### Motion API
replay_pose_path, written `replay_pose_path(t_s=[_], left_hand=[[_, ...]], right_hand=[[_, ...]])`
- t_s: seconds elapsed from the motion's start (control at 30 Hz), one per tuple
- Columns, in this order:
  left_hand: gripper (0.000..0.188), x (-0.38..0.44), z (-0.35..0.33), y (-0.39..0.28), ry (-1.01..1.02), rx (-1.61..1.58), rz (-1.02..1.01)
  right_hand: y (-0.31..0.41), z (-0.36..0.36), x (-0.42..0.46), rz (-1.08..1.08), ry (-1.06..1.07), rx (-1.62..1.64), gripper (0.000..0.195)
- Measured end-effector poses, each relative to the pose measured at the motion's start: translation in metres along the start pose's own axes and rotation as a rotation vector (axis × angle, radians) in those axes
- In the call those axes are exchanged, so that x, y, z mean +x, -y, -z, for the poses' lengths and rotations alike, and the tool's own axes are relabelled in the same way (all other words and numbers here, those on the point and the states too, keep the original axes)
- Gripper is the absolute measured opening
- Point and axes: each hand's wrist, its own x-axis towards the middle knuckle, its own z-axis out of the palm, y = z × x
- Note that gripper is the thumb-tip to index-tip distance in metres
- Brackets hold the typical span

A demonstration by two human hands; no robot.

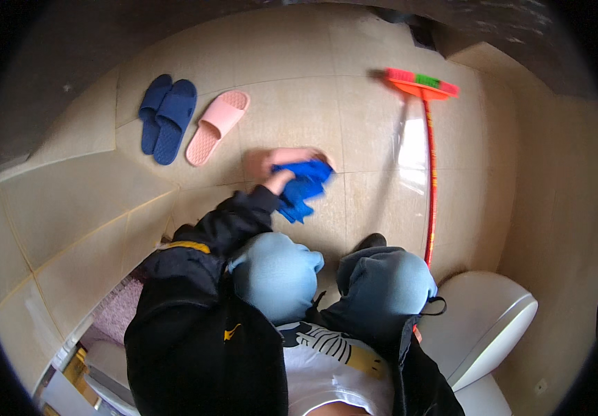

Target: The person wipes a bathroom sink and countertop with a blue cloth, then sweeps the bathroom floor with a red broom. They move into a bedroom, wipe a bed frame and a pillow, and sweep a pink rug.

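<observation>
My left hand (280, 182) grips a crumpled blue cloth (301, 190) just above the floor, beyond my left knee. Against the cloth lies a blurred pink slipper (291, 155); whether my fingers touch it cannot be told. Another pink slipper (219, 128) rests on the tiles to the left, beside a pair of dark blue slippers (174, 122) that partly overlap. My right hand is out of view; its black sleeve runs down beside my right thigh. To the right, a broom with a red handle (432, 182) has its orange head and red and green bristles turned upward.
Beige floor tiles (288, 57) stretch ahead of my bent knees. A tiled ledge (70, 208) borders the left side. At the lower right stands a white toilet with a closed lid (481, 317), near the wall. A fluffy purple mat (119, 312) shows at the lower left.
</observation>
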Motion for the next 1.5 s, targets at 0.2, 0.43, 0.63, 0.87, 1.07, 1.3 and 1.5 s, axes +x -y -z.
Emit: replay_pose_path(t_s=[0.2, 0.43, 0.63, 0.87, 1.07, 1.3, 1.5], left_hand=[[0.047, -0.034, -0.004, -0.119, -0.377, -0.449, -0.03], [0.05, 0.049, 0.065, -0.119, -0.303, -0.25, 0.087], [0.05, -0.026, 0.008, -0.166, -0.22, -0.276, 0.277], [0.046, -0.167, -0.083, -0.226, -0.221, -0.346, 0.349], [0.04, -0.264, -0.159, -0.284, -0.234, -0.429, 0.445], [0.036, -0.345, -0.233, -0.357, -0.289, -0.166, 0.503], [0.042, -0.429, -0.242, -0.41, -0.21, -0.117, 0.555]], right_hand=[[0.046, 0.02, 0.027, 0.399, 0.139, 0.15, 0.028], [0.382, 0.089, -0.022, 0.721, -0.019, 0.029, 0.038], [0.443, 0.144, -0.071, 0.775, -0.105, 0.036, 0.031], [0.303, 0.279, -0.264, 0.364, -0.138, -0.057, 0.028], [0.298, 0.33, -0.4, 0.281, -0.11, -0.033, 0.032], [0.351, 0.27, -0.315, 0.229, -0.041, 0.143, 0.037], [0.223, 0.3, -0.443, -0.075, -0.114, 0.038, 0.034]])
